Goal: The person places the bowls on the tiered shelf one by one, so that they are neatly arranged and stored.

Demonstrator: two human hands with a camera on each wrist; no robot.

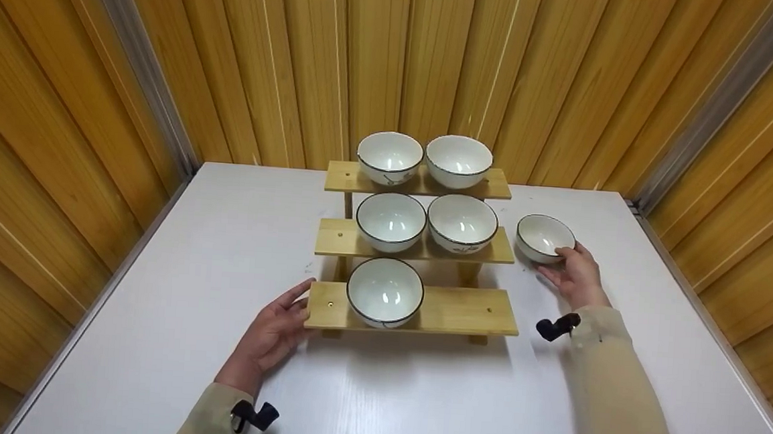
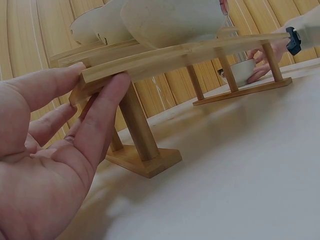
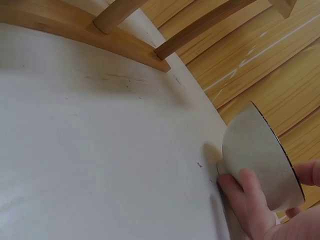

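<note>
A three-tier wooden stand [image 1: 451, 309] carries several white bowls with dark rims. Two of them, a left bowl [image 1: 390, 157] and a right bowl [image 1: 459, 160], sit on the top tier. The middle tier bears another pair, while a single bowl [image 1: 385, 294] is on the left half of the lowest tier. My left hand [image 1: 275, 334] grips the left end of that lowest board, with fingertips [image 2: 117, 85] against its edge and underside. Right of the stand, my right hand [image 1: 577, 276] holds a bowl [image 1: 541, 234], thumb over its rim and fingers [image 3: 254, 192] against its outside, low over the table.
The stand and bowls are on a white table [image 1: 137, 336]. Yellow wood-look panels [image 1: 430, 58] enclose its back and both sides, with grey metal posts at the corners. A small black device [image 1: 557, 327] is fixed at the right cuff, another [image 1: 255, 415] at the left.
</note>
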